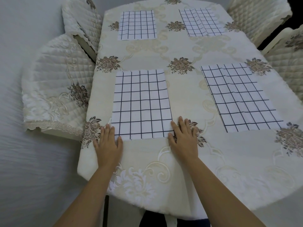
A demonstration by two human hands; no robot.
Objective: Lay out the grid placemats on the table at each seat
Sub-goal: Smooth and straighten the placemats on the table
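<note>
Several white placemats with a dark grid lie flat on the cream floral tablecloth. The near-left placemat is right in front of me. My left hand lies flat with fingers apart at that mat's near-left corner, fingertips touching its edge. My right hand lies flat at its near-right corner, thumb and forefinger on the edge. The near-right placemat lies at a slight angle. At the far end are the far-left placemat and the far-right placemat.
Quilted cream chairs stand around the table: one at near left, one at far left, and two on the right. The table's near edge drops off just below my wrists. Pale floor lies to the left.
</note>
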